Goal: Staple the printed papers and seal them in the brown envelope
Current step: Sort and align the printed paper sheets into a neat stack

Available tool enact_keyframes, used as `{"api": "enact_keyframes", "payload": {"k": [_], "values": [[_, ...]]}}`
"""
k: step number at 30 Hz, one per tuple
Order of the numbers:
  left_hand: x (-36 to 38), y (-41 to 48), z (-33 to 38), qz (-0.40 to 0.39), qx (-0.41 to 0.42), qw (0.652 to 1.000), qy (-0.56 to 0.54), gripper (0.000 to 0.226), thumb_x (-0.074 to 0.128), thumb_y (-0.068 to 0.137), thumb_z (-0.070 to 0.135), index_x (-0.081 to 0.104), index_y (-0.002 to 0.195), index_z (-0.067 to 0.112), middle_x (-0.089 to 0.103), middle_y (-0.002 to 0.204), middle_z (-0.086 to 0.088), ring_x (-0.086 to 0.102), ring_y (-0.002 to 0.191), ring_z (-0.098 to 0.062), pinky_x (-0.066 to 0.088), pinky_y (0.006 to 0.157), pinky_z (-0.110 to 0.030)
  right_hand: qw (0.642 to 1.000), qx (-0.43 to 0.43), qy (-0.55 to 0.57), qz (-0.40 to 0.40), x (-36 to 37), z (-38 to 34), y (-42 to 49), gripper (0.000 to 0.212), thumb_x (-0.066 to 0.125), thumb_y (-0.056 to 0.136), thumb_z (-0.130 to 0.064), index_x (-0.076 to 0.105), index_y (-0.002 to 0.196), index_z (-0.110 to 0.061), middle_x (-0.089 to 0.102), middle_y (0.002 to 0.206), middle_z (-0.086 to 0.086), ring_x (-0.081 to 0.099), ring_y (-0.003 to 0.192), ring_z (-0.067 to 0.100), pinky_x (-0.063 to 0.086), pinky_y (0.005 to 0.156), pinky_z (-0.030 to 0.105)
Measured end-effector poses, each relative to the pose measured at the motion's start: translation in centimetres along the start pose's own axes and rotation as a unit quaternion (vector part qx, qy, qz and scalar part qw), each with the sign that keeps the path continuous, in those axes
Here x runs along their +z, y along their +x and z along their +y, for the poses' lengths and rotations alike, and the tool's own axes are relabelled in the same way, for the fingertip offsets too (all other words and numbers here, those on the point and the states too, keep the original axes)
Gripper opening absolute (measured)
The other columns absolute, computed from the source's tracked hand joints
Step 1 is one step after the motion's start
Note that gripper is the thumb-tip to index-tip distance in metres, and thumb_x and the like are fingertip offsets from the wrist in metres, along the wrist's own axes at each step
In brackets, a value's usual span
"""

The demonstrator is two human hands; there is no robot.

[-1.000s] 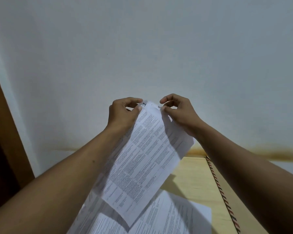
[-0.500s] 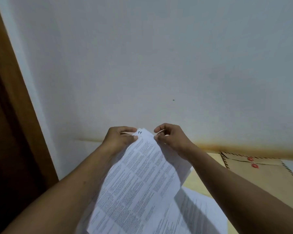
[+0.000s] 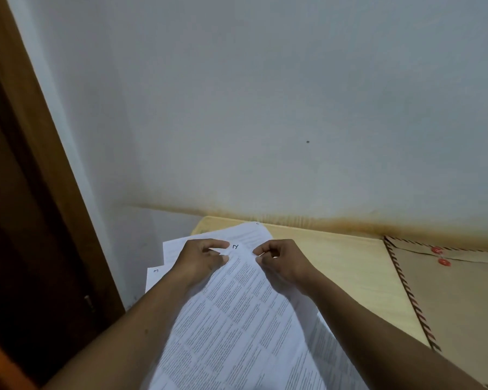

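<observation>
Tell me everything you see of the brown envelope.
The brown envelope looks like kraft paper, with red and dark stripes along its edges. It lies flat on the light wooden table, at the right, its top near the wall. Its flap is folded down; two red round buttons sit close together at the flap's edge. The frame cuts off its right side. The left hand and right hand do not touch it; both pinch a printed sheet.

Single head view, close, facing forward-down over table (image 3: 335, 257) toward wall (image 3: 265, 108).
</observation>
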State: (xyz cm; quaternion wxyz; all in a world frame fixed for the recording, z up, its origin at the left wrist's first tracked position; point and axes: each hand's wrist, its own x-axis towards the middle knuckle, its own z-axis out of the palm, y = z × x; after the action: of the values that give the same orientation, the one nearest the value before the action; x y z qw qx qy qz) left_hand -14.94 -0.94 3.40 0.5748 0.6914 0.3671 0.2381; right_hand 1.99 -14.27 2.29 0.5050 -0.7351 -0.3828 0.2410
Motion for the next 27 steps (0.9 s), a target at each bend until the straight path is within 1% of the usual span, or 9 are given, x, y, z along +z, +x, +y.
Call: {"api": "enact_keyframes", "payload": {"k": [4,6,9,12,16,19,21,23,27], "values": [[-0.5,-0.2,-3.0,0.004,-0.024,1.000,0.002,0.027,0.084,0.081,0.000,0.080,0.100,0.019,0.068,0.079,-0.005,0.071,0.081,-0.019,0.056,0.077,-0.022,0.998,0.003,-0.062,-0.015,1.6,0.9,-0.2,0.019,0.055,0.091,-0.004,0.073,0.088,-0.010,0.070,0.076,0.010,0.059,0.059,0.012,0.048,0.052,0.016],[-1.1,-0.3,-3.9,0.002,-0.038,0.999,-0.005,0.029,0.085,0.079,0.000,0.081,0.097,0.022,0.075,0.087,-0.008,0.075,0.088,-0.026,0.059,0.086,-0.032,0.992,-0.011,-0.122,-0.024,2.5,1.4,-0.1,0.021,0.055,0.090,-0.008,0.074,0.093,-0.014,0.076,0.085,0.007,0.064,0.066,0.008,0.046,0.055,0.008],[-1.8,-0.3,-4.6,-0.007,-0.055,0.998,-0.032,0.032,0.078,0.083,-0.010,0.080,0.101,0.016,0.075,0.092,-0.013,0.075,0.086,-0.024,0.058,0.076,-0.025,0.987,-0.024,-0.155,-0.023,3.4,1.6,0.0,0.021,0.056,0.089,-0.012,0.076,0.090,-0.018,0.076,0.088,-0.003,0.066,0.078,0.004,0.040,0.057,0.002],[-2.5,-0.5,-4.8,-0.033,-0.065,0.996,-0.055,0.035,0.071,0.085,-0.017,0.077,0.108,0.009,0.074,0.101,-0.022,0.076,0.087,-0.025,0.058,0.069,-0.021,0.990,-0.020,-0.135,-0.018,3.7,1.6,-0.1,0.018,0.058,0.090,-0.014,0.076,0.086,-0.014,0.077,0.079,0.001,0.068,0.070,0.006,0.043,0.051,0.004],[-3.0,-1.0,-4.6,-0.050,-0.068,0.994,-0.062,0.034,0.075,0.085,-0.011,0.077,0.112,0.009,0.076,0.110,-0.022,0.076,0.100,-0.031,0.061,0.077,-0.025,0.989,-0.021,-0.141,-0.029,4.2,2.0,0.0,0.009,0.066,0.092,-0.017,0.075,0.091,-0.017,0.070,0.072,-0.005,0.064,0.069,0.003,0.045,0.060,0.010],[-3.0,-1.2,-4.3,-0.031,-0.071,0.995,-0.066,0.024,0.077,0.087,-0.003,0.079,0.107,0.010,0.080,0.101,-0.013,0.079,0.091,-0.024,0.062,0.078,-0.027,0.990,-0.015,-0.130,-0.046,4.5,2.3,0.2,0.012,0.065,0.091,-0.016,0.076,0.096,-0.019,0.072,0.085,-0.004,0.065,0.083,0.009,0.046,0.072,0.020],[-2.9,-1.1,-4.5,-0.017,-0.067,0.995,-0.067,0.022,0.078,0.086,-0.003,0.080,0.104,0.010,0.080,0.100,-0.014,0.078,0.096,-0.027,0.061,0.090,-0.036,0.989,-0.019,-0.134,-0.052,4.6,2.3,0.1,0.016,0.061,0.093,-0.016,0.076,0.098,-0.019,0.073,0.095,-0.003,0.066,0.093,0.012,0.045,0.076,0.021],[-2.6,-1.0,-4.8,-0.005,-0.060,0.996,-0.065,0.021,0.080,0.084,-0.002,0.081,0.100,0.011,0.080,0.100,-0.016,0.077,0.099,-0.029,0.057,0.101,-0.043,0.988,-0.020,-0.141,-0.054,4.5,2.3,0.1,0.018,0.059,0.095,-0.015,0.076,0.101,-0.018,0.073,0.098,-0.002,0.065,0.097,0.014,0.044,0.078,0.021],[-1.9,-1.0,-5.1,0.019,-0.050,0.998,-0.045,0.017,0.083,0.084,0.006,0.083,0.094,0.019,0.081,0.097,-0.010,0.077,0.098,-0.024,0.056,0.101,-0.042,0.988,-0.021,-0.146,-0.045,4.1,2.4,0.0,0.019,0.060,0.095,-0.014,0.076,0.103,-0.015,0.072,0.093,-0.002,0.066,0.096,0.015,0.043,0.075,0.020]]}}
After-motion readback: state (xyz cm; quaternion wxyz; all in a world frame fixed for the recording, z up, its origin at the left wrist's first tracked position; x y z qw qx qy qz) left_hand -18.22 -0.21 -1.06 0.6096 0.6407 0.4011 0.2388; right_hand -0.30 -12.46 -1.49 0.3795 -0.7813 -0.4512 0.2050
